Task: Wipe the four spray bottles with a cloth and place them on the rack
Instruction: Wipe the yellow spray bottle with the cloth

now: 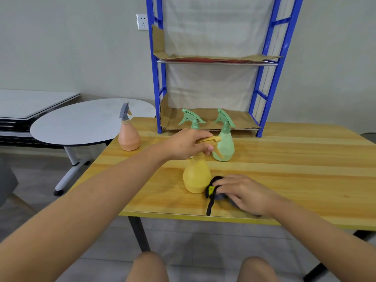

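- no readable labels on any bottle
- left hand grips yellow spray bottle by its trigger head, upright on table in front of the rack
- right hand holds dark cloth against the bottle's base

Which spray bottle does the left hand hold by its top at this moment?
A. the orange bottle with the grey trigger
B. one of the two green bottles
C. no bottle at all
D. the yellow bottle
D: the left hand is curled round the trigger head of the yellow bottle, while the right hand rests on the dark cloth beside it on the table.
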`<state>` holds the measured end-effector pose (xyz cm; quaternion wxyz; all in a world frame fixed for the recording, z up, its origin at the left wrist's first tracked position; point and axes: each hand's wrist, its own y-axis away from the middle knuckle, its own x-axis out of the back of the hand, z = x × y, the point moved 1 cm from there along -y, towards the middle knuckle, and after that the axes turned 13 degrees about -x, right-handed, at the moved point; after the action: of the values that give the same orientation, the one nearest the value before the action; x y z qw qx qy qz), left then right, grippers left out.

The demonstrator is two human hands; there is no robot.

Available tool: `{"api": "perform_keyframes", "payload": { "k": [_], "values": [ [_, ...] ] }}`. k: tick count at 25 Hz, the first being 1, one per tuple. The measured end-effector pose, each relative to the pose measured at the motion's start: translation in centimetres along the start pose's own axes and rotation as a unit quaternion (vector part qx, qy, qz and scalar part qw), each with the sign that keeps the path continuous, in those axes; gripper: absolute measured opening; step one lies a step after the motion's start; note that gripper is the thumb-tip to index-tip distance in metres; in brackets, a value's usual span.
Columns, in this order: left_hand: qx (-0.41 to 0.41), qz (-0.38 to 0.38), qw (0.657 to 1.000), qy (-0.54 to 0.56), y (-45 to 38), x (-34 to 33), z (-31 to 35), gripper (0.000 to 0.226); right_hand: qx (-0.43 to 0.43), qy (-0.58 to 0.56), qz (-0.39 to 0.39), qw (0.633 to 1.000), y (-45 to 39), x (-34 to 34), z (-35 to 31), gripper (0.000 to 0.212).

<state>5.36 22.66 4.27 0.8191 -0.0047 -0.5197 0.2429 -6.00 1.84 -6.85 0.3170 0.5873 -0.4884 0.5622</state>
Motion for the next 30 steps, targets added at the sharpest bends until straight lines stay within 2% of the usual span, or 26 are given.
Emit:
{"api": "perform_keyframes", "payload": {
  "k": [4, 7, 9, 12, 16, 21, 23, 26, 28, 30],
  "values": [
    [-0.006, -0.041, 0.999, 0.008, 0.0, 0.4, 0.3, 0.011, -0.089, 0.005, -0.021, 0.996, 0.0, 0.8, 1.3, 0.033],
    [0.020, -0.095, 0.993, -0.062, 0.0, 1.1, 0.2, 0.033, -0.132, 0.010, -0.034, 0.991, 0.3, 1.2, 0.8, 0.040],
    [0.041, -0.119, 0.985, -0.114, 0.1, 1.7, 0.5, 0.036, -0.190, -0.007, -0.030, 0.981, 0.4, 1.5, 0.9, 0.045],
    [0.011, -0.118, 0.982, -0.146, 0.2, 2.5, 1.0, 0.033, -0.219, -0.026, -0.034, 0.975, -0.1, 1.6, 1.0, 0.032],
    [-0.003, -0.107, 0.988, -0.107, 0.5, 3.4, 1.7, 0.045, -0.181, -0.016, -0.011, 0.983, 0.2, 3.0, 0.4, 0.020],
    [0.047, -0.071, 0.995, 0.041, 0.9, 4.4, 2.1, 0.029, -0.080, 0.031, 0.071, 0.994, 1.9, 4.0, -1.7, 0.037],
    [0.037, -0.069, 0.997, -0.006, 0.7, 4.3, 2.2, 0.026, -0.009, 0.074, 0.103, 0.992, 2.3, 3.4, -2.8, 0.041],
    [0.049, -0.043, 0.990, -0.122, -0.2, 3.6, 1.7, 0.034, 0.071, 0.114, 0.156, 0.979, 1.9, 3.4, -4.6, 0.035],
    [0.068, -0.020, 0.988, -0.137, -0.6, 3.3, 1.3, 0.028, 0.098, 0.124, 0.193, 0.968, 1.0, 3.6, -5.7, 0.032],
    [0.072, -0.020, 0.989, -0.131, -0.7, 2.9, 1.1, 0.020, 0.107, 0.125, 0.193, 0.967, -0.1, 3.3, -6.2, 0.031]
  ]
}}
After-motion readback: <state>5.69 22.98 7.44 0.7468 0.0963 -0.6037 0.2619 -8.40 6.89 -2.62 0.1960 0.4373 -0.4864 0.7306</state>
